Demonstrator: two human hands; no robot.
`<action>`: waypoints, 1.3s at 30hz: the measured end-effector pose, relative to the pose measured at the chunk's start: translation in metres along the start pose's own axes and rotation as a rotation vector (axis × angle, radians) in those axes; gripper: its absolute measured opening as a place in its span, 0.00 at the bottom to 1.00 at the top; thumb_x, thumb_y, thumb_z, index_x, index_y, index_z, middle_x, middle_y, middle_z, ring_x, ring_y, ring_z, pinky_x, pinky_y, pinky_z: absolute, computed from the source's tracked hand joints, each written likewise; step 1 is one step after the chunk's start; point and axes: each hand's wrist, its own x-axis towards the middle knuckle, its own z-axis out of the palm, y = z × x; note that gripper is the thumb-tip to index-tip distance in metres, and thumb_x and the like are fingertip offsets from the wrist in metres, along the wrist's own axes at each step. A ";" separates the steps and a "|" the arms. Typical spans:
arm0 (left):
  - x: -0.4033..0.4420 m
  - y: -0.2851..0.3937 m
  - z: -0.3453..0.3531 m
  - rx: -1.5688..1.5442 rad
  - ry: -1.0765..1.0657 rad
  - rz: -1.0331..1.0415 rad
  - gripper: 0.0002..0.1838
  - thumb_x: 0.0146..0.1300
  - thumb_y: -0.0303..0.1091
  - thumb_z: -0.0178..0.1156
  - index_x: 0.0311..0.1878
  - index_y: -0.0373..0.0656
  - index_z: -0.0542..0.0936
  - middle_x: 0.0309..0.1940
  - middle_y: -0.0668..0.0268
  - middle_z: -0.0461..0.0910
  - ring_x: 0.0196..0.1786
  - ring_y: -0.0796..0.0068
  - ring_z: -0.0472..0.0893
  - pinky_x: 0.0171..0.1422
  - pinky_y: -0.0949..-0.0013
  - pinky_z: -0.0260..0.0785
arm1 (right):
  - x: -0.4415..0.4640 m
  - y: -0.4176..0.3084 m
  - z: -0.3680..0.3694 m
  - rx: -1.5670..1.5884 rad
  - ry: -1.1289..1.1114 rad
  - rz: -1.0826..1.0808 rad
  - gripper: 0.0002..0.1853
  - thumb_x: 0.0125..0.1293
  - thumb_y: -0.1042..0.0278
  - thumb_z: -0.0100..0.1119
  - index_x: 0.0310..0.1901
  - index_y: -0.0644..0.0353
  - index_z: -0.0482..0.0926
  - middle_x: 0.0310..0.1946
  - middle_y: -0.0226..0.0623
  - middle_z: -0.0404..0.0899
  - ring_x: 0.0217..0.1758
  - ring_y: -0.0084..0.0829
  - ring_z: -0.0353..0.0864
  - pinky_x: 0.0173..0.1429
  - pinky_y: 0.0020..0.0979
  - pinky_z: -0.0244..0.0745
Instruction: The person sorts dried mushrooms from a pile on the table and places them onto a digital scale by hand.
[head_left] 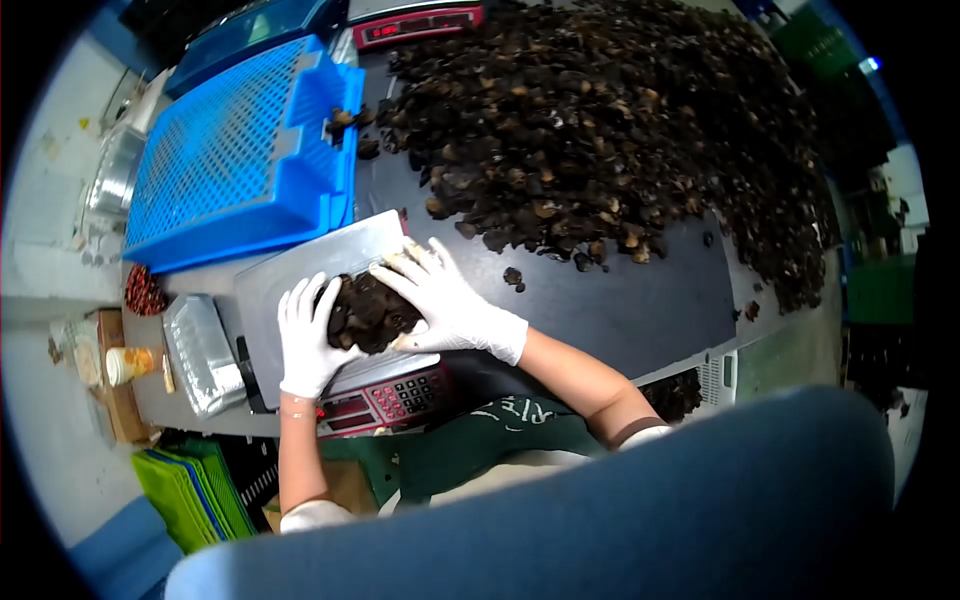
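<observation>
Both of my hands wear white gloves and cup a heap of dark brown, mushroom-like pieces (372,314) over the metal pan of a scale (262,290). My left hand (312,338) holds the heap's left side, with the thumb at its lower edge. On the right side, my right hand (445,300) curves round the same heap, its fingers over the upper edge. The scale's red keypad panel (400,397) shows below the pan. Whether the heap touches the pan is hidden.
A large pile of dark pieces (600,130) covers the table's far right. Blue crates (220,150) stand at the back left, beside a second red scale (418,25). Clear plastic bags (203,352) and a paper cup (130,365) lie left; green bags (185,495) hang below.
</observation>
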 end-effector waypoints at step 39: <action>-0.088 -0.003 -0.017 -0.298 0.212 -0.705 0.27 0.64 0.29 0.62 0.67 0.37 0.72 0.39 0.62 0.76 0.29 0.72 0.73 0.40 0.70 0.71 | -0.027 -0.007 -0.024 0.316 0.197 0.149 0.26 0.62 0.73 0.68 0.63 0.61 0.73 0.52 0.40 0.78 0.39 0.30 0.78 0.47 0.28 0.79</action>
